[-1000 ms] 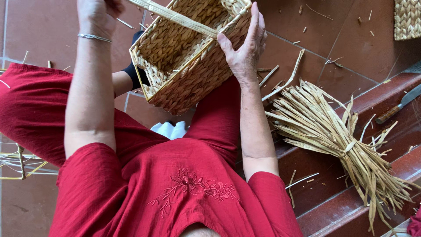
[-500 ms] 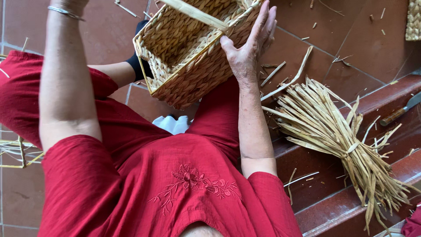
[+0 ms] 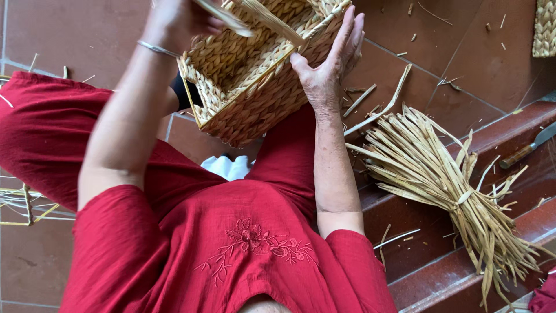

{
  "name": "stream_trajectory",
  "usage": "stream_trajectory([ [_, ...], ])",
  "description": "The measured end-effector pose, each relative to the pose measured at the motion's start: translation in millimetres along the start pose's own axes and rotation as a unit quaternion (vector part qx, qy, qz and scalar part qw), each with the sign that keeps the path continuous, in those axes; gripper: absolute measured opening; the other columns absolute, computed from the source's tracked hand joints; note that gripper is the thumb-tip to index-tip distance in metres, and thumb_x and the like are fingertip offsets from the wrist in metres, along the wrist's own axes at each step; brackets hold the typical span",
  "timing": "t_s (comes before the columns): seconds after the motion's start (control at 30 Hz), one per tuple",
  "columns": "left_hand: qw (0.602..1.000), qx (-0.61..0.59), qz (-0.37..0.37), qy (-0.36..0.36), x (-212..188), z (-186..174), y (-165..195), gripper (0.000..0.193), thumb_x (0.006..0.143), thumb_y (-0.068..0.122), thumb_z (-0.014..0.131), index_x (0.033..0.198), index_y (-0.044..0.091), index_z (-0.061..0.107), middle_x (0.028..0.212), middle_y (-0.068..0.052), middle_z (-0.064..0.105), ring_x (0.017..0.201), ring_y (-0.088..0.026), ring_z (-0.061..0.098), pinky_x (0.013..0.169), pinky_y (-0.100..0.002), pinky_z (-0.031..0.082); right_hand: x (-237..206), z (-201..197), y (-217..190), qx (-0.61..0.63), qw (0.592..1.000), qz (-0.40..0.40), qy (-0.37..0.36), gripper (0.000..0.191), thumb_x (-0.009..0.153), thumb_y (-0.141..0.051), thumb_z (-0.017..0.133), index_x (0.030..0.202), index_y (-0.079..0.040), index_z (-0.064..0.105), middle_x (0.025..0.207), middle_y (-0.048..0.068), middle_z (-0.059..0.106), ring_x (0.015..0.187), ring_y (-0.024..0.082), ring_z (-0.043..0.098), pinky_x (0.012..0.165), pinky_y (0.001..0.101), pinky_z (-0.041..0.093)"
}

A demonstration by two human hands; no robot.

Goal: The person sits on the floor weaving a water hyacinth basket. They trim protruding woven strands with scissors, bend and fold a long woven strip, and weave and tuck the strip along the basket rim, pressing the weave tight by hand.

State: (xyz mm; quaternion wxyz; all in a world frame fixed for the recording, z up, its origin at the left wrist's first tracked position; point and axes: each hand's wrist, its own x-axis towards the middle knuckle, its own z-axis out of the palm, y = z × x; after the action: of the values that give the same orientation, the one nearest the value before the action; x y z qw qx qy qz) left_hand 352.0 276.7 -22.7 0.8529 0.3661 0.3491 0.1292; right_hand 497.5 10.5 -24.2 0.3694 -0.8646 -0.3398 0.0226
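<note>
The floor is reddish-brown tile with stepped ledges at the right. A tied bundle of straw strips lies across the steps, a wooden-handled knife near the right edge, loose straw bits scattered about.

A tied bundle of pale dried straw stalks lay across the reddish-brown tiled steps. A knife with a brown wooden handle rested on the upper step near the bundle. A woven straw piece sat at the far corner. Loose straw scraps were scattered over the red tile floor.
</note>
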Motion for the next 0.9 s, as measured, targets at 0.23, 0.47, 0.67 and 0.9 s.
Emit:
stream_trajectory([
  [0.23,0.988,0.001,-0.048,-0.145,-3.8,54.4,-39.1,0.023,0.094,0.017,0.075,0.109,0.002,0.064,0.09,-0.013,0.074,0.076,-0.018,0.075,0.07,-0.031,0.068,4.2,-1.0,-9.5,0.01,1.0,-0.01,0.006,0.123,0.08,-0.023,0.093,0.17,-0.021,0.008,0.176,0.019,0.011,0.166,0.038,0.014,0.136,0.0561,0.012],
  [0.47,0.981,0.077,-0.021,-0.174,1.2,61.1,-39.5,0.027,0.089,0.006,0.083,0.109,-0.007,0.07,0.093,-0.013,0.075,0.076,-0.016,0.076,0.071,-0.03,0.067,4.8,-3.4,-14.6,0.02,1.0,-0.014,0.001,0.119,0.082,-0.022,0.092,0.165,-0.02,0.008,0.172,0.019,0.011,0.166,0.038,0.014,0.138,0.0548,0.013],
  [0.67,0.961,0.112,-0.042,-0.248,10.5,60.4,-40.1,0.036,0.09,0.008,0.084,0.119,-0.005,0.068,0.101,-0.013,0.076,0.08,-0.014,0.075,0.075,-0.028,0.065,5.9,-4.0,-12.7,0.013,1.0,-0.016,-0.003,0.119,0.083,-0.024,0.093,0.167,-0.021,0.008,0.173,0.019,0.01,0.166,0.038,0.013,0.137,0.0552,0.013],
  [0.9,0.95,0.163,-0.047,-0.261,21.2,69.3,-37.7,0.049,0.084,0.009,0.088,0.125,0.001,0.062,0.108,-0.011,0.074,0.087,-0.014,0.075,0.074,-0.029,0.067,4.6,-5.7,-13.5,0.03,0.999,-0.016,-0.009,0.12,0.085,-0.023,0.097,0.165,-0.02,0.008,0.172,0.019,0.01,0.162,0.035,0.013,0.139,0.0548,0.012],
])
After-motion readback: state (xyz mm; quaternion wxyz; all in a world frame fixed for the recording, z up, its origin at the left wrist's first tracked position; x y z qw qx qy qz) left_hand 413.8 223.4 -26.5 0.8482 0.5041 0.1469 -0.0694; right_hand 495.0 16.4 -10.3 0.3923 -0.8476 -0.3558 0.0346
